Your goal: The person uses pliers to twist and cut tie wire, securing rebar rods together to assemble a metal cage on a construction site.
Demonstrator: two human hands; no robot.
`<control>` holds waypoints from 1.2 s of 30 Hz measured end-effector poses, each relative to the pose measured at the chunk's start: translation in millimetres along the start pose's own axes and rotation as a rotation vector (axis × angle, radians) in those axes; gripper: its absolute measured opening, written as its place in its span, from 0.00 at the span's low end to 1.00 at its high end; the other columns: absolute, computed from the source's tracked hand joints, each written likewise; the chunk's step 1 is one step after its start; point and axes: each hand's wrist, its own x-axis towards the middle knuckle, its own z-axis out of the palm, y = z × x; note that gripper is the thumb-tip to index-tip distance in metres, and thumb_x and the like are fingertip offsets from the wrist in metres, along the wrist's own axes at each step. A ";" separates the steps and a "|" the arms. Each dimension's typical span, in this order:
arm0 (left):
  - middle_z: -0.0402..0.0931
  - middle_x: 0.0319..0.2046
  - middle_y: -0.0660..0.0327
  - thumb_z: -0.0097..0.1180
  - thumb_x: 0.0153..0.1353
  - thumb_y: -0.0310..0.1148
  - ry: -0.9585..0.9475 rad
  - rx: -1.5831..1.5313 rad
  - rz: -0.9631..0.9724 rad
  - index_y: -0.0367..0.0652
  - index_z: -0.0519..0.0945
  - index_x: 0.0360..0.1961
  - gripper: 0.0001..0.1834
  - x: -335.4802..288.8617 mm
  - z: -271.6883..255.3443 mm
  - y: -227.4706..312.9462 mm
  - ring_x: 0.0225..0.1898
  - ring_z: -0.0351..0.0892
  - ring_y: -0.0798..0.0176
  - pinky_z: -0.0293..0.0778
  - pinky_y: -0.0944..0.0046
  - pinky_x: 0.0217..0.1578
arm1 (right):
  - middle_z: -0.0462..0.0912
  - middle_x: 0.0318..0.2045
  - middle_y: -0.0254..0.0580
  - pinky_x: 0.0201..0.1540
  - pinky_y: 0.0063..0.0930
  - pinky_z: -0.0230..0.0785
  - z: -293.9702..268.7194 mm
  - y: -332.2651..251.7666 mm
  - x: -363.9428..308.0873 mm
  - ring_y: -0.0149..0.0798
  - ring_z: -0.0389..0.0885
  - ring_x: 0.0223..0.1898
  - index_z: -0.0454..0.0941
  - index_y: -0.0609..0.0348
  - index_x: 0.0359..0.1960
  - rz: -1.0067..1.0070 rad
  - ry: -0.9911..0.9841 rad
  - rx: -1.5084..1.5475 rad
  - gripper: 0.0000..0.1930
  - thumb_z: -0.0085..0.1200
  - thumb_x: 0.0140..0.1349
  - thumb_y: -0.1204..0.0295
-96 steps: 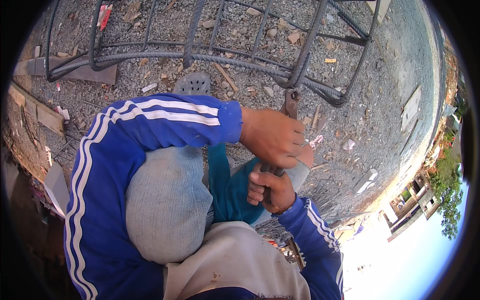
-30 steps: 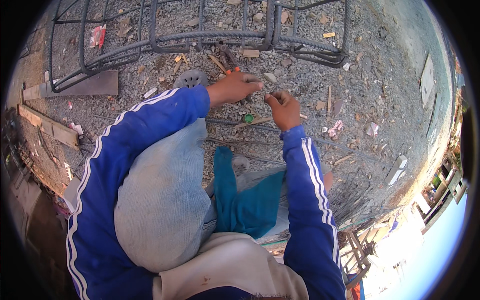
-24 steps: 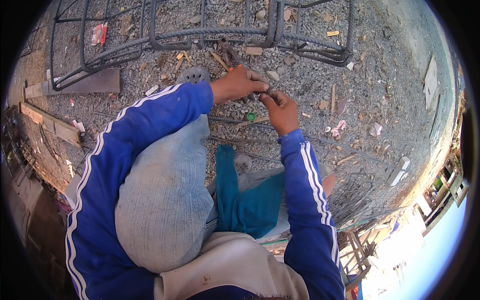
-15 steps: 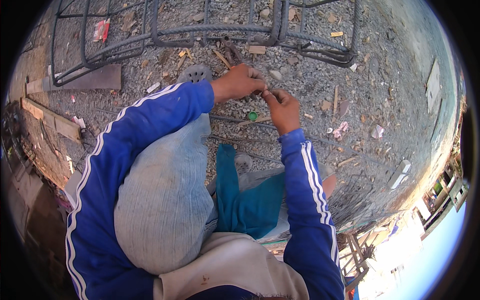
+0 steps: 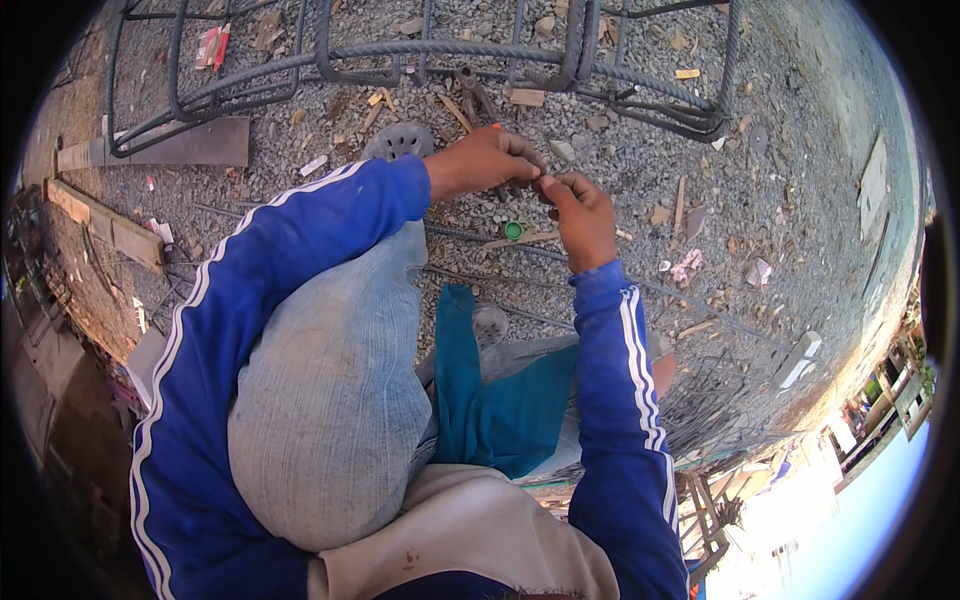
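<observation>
Fingertips [image 5: 552,187] of the left hand [image 5: 482,163] and right hand [image 5: 586,222] meet above gravel [image 5: 640,160].

Both hands have thumb and fingers drawn narrowly together, tip to tip; whether something thin is pinched between them I cannot tell. Pliers [image 5: 478,98] with a bit of orange on the handle lie on the gravel just beyond the left hand, which partly covers them. Nearer the person, a round green cap [image 5: 513,230] lies beside a thin wood strip [image 5: 540,238]; a grey perforated clog [image 5: 400,140] is left of the pliers. A rebar cage [image 5: 440,48] spans the gravel's far visible edge, and a whitish block [image 5: 799,358] lies toward its right edge.
</observation>
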 end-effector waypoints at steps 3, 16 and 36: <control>0.82 0.32 0.62 0.58 0.59 0.33 -0.014 0.046 -0.001 0.36 0.83 0.40 0.12 1.0 -0.4 -1.2 0.34 0.79 0.71 0.74 0.70 0.36 | 0.77 0.22 0.32 0.27 0.23 0.62 1.2 0.5 0.4 0.24 0.69 0.25 0.80 0.65 0.30 -0.005 0.024 -0.088 0.12 0.60 0.58 0.66; 0.83 0.32 0.62 0.60 0.58 0.32 0.015 -0.059 -0.019 0.36 0.84 0.38 0.11 -8.8 -6.5 6.4 0.34 0.80 0.70 0.75 0.70 0.36 | 0.80 0.23 0.39 0.32 0.26 0.67 -5.6 6.3 12.9 0.28 0.75 0.27 0.81 0.68 0.31 -0.103 0.102 -0.219 0.14 0.59 0.58 0.66; 0.82 0.32 0.61 0.60 0.59 0.33 -0.010 0.168 -0.049 0.37 0.81 0.38 0.10 -17.6 -15.1 7.6 0.37 0.80 0.69 0.74 0.68 0.40 | 0.79 0.25 0.33 0.31 0.22 0.60 13.1 -4.8 14.3 0.25 0.68 0.26 0.81 0.66 0.31 0.155 0.007 0.127 0.11 0.60 0.59 0.67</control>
